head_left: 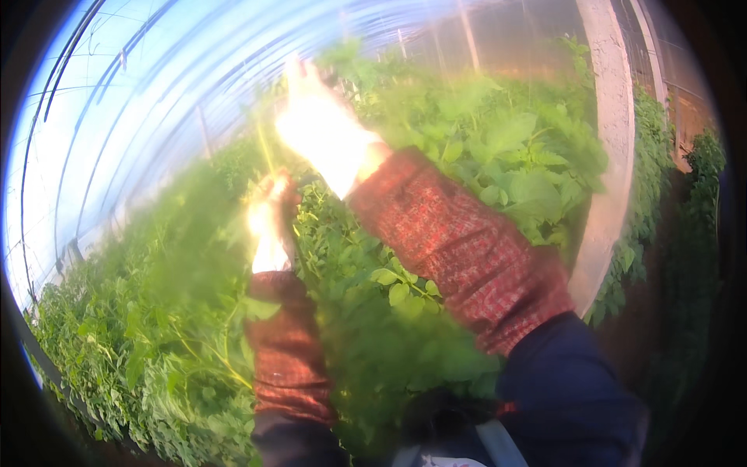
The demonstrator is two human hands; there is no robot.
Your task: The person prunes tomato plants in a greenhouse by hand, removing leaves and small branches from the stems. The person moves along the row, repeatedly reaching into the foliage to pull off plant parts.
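My left hand (271, 213) is lifted among leafy green plants, its fingers curled. A thin, pale green plant stem (265, 146) rises from the top of that fist. My right hand (324, 131) is higher and to the right, its fingers pointing up beside leafy shoots (350, 61). Strong glare washes it out, so I cannot tell whether it grips anything. Both forearms wear red patterned sleeve covers (449, 233) over dark blue sleeves. Blurred foliage (204, 251) crowds around the left wrist.
At the right stands a pale concrete post (610, 117), with more climbing plants (648, 175) beyond it. A curved frame of thin bars (111, 70) carries translucent sheeting overhead and to the left. Dense foliage (117, 350) fills the lower left. Dark ground (665, 280) shows between the rows.
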